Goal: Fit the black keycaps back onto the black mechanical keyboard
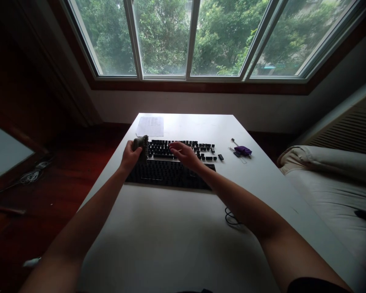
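My left hand (130, 158) is closed around a bunched grey-green cloth (142, 147), held upright at the left end of the keycap rows. Black keycaps (160, 155) lie in rows on the white table, behind a long black keyboard (167, 174). My right hand (184, 154) reaches over the middle of these rows, its fingers stretched to the left and a little apart. I make out nothing in it. The right hand and forearm hide some keycaps and part of the keyboard's right side.
A printed sheet (150, 126) lies at the table's back left. On the right are a purple cloth (243, 151), a small brush (234, 141) and a loose dark keycap (221, 157). A black cable (231, 217) coils beside my right forearm. Windows stand beyond the white table (158, 232).
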A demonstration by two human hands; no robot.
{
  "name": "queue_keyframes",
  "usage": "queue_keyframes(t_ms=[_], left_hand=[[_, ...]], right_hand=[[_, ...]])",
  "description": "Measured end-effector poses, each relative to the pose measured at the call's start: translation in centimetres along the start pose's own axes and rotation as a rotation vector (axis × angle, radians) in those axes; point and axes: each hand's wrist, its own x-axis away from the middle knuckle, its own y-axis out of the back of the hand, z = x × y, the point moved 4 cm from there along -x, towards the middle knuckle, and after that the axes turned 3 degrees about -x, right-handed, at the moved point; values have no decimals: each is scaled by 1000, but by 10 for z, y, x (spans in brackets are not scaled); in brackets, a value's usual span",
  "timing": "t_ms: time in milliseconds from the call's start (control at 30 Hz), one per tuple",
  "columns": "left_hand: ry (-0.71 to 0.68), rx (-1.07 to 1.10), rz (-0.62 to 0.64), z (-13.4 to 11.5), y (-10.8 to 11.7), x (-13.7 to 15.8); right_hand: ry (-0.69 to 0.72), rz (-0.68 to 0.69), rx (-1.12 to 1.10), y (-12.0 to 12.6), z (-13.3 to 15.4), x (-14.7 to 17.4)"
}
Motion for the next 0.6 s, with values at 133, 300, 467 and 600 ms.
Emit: queue_keyframes(t_ms=[133,300,467,600], left_hand=[[-10,54,164,-20,-22,26],[102,183,270,-26,-12,33],[101,244,409,-19,9,28],[-54,34,105,14,46,15]], right_hand=[[-48,67,-128,-60,12,-7],[47,31,14,-91,28,-10],[-44,-11,60,-106,24,-23],[-113,62,186,-122,14,-39]])
